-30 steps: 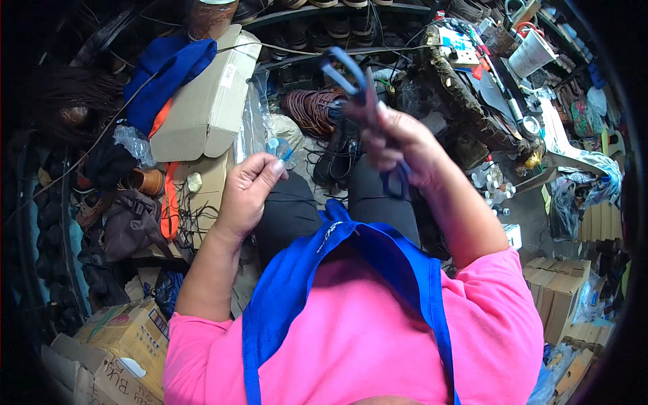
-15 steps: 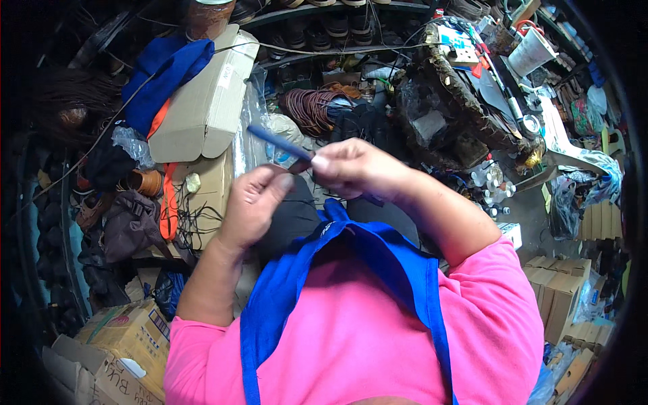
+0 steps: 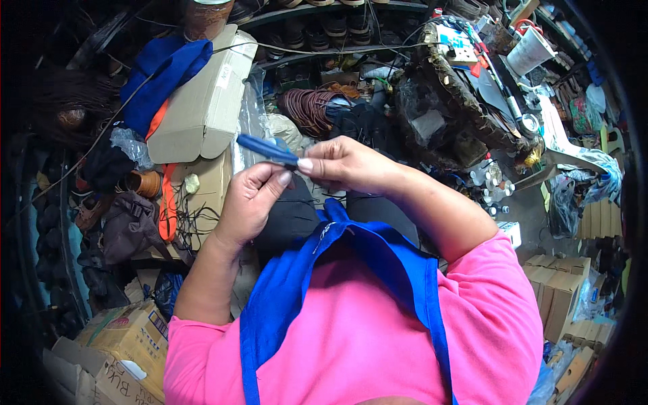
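A long, slim dark-blue tool (image 3: 265,148) sticks out toward the upper left from my right hand (image 3: 349,165). It looks like two handles side by side, but motion blurs it and I cannot tell its exact kind. My right thumb and fingers close on its dark near end. Just left of that end, my left hand (image 3: 250,202) is closed in a pinch, thumb against forefinger. Whatever it pinches is too small and too hidden to make out. Both hands are close together above my lap, over the blue apron (image 3: 283,297).
Beyond my hands lie a coil of brown cord (image 3: 307,111) and a worn, rough-edged container (image 3: 459,101). At the left a grey cardboard box (image 3: 196,101) has a blue cloth (image 3: 158,74) beside it. Cartons (image 3: 128,337) stand lower left; stacked cardboard (image 3: 553,290) stands lower right.
The blue tool and my right hand have shifted slightly left and down. The tool now shows two parts side by side instead of one bar. My left hand has barely moved.
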Tool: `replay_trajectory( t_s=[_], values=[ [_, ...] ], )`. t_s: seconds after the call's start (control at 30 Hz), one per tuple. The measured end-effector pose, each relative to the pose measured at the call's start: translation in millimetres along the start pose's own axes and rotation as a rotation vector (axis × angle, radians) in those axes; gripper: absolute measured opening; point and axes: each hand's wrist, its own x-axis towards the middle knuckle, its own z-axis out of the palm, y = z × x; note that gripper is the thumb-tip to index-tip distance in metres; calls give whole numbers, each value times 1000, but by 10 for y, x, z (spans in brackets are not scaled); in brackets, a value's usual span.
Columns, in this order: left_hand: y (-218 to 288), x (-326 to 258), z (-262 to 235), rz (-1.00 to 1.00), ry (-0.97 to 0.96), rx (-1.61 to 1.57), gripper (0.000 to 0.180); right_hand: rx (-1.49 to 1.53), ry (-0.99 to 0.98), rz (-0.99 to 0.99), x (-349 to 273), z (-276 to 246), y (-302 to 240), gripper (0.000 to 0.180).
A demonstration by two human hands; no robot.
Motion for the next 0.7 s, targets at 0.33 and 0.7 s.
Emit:
replay_trajectory(
  t_s=[0.33, 0.7],
  values=[
    [-14, 6, -154, 41, 108, 18, 16, 42, 362, 2, -235, -293, -5, 45],
    [-64, -47, -89, -34, -13, 64, 14, -115, 29, -119, -32, 54, -35, 41]
  ],
)
